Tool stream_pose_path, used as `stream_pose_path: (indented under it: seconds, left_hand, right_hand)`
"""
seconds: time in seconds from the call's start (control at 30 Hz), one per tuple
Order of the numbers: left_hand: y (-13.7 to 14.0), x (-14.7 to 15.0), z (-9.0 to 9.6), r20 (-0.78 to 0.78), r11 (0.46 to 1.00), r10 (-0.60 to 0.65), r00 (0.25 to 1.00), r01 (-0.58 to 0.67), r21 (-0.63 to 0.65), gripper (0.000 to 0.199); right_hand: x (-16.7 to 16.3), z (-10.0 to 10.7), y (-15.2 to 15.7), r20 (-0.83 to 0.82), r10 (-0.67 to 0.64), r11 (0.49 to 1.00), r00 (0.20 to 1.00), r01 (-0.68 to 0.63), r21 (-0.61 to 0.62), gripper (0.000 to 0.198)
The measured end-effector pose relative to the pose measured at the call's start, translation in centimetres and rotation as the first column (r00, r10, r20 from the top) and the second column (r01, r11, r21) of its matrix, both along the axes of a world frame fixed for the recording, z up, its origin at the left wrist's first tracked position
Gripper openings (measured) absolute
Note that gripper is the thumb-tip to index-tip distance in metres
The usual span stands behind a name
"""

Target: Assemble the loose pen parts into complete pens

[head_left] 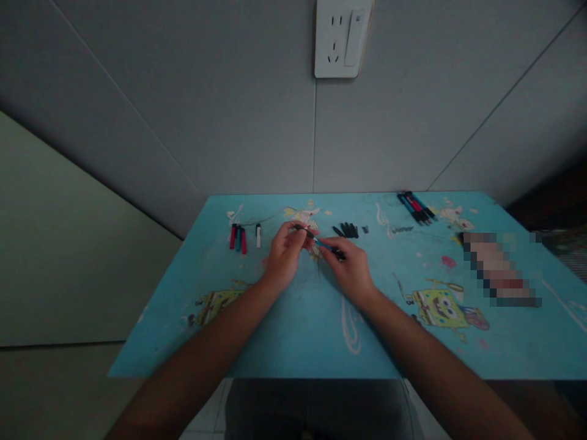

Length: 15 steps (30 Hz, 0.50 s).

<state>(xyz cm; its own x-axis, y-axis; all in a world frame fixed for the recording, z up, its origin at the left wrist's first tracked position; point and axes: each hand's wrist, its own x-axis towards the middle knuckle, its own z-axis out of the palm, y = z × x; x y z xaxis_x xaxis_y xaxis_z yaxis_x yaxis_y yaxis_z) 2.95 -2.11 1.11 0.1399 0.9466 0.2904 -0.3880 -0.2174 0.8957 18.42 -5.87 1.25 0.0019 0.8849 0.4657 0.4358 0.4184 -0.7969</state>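
1. I'm holding one pen [324, 242], blue barrel with dark ends, at the centre of the frame; it's slanting from upper left to lower right.
2. My left hand [285, 252] is pinching the pen's upper-left end, thumb and fingers closed on the dark part.
3. My right hand [352, 264] is gripping the lower-right end, fingers closed round it; a bit of blue is showing between my hands.
4. Left of centre, three short coloured pieces [238, 239] are lying close together, red, blue, red, dark-topped; a white piece [258, 236] is lying just to their right.
5. Black pieces [347, 230] are lying in a group above my right hand, small dark bits [365, 230] just beside them.
6. Further right, tiny parts [402, 230] are lying in a small cluster, possibly springs; too dim and small to be sure.
7. Blue and red pens [415, 208] are lying side by side, upper right.
8. A pixelated object [499, 269] is lying at far right.
9. Everything's resting on a blue cartoon-print table [298, 342]; a white socket plate [339, 40] is sitting on the wall [257, 122], top of frame.
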Motion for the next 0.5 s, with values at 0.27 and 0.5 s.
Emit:
stream_pose_path:
  seconds: [0.27,0.5]
  left_hand:
    - [0.35,-0.03,-0.32,0.004,0.999,0.029,1.000,-0.029,0.028,0.019]
    - [0.31,0.38,-0.61,0.073,1.000,0.007,0.997,-0.006,-0.006,0.019]
  right_hand:
    - [0.10,-0.01,-0.02,-0.015,0.006,1.000,1.000,-0.006,-0.008,0.020]
    - [-0.13,0.11,-0.11,-0.045,0.022,0.999,0.999,-0.020,0.041,0.016]
